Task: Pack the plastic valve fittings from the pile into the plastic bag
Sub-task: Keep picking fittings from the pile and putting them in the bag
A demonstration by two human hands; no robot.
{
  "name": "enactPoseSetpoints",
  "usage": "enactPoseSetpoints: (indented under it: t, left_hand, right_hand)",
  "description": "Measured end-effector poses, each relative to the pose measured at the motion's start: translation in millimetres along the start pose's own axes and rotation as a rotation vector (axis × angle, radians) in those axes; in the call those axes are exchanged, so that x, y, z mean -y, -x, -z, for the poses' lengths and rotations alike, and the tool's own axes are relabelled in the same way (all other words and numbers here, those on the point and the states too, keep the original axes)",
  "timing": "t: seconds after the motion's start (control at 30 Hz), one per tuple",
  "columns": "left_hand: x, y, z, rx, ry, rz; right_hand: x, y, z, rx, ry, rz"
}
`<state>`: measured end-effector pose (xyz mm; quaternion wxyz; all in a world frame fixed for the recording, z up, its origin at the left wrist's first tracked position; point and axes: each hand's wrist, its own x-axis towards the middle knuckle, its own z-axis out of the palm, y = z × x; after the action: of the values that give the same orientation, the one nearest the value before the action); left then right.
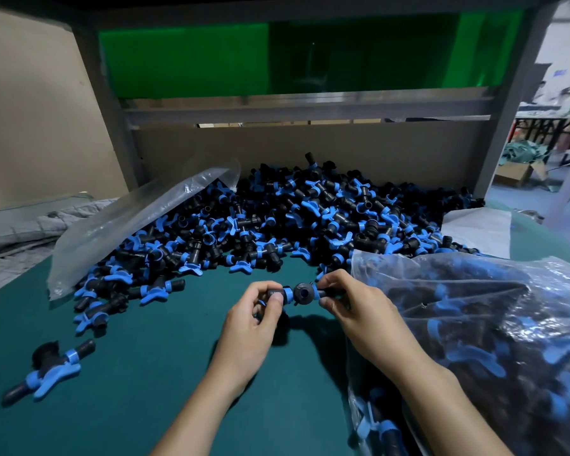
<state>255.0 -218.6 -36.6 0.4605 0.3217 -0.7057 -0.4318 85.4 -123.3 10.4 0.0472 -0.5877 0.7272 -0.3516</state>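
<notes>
The left hand [254, 327] and right hand [359, 311] each pinch an end of one fitting [301, 293] above the table [145, 373], between pile [277, 225] and bag [474, 324]. Letting go of one end could drop it, and the well-filled bag may spill.

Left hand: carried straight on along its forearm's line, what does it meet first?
Probably the near edge of the pile, just beyond a strip of green mat. The left hand pinches one end of a valve fitting, which would travel with it. Depth is hard to judge.
</notes>
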Motion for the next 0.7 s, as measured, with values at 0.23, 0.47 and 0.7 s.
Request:
enactPoseSetpoints:
  t: [0.23,0.47,0.7]
  left_hand:
    - [-0.1,0.5,2.1,0.014,-0.021,-0.005]
    - [-1.5,1.5,0.9,0.002,-0.005,0.008]
    - [-9.2,4.6,1.3,-0.044,-0.008,-0.009]
  right_hand:
    - [-1.0,0.0,-0.4,0.007,0.009,0.007]
    - [-0.5,0.1,0.9,0.011,0.01,0.052]
    - [-0.4,-0.3,1.3,0.042,0.05,0.058]
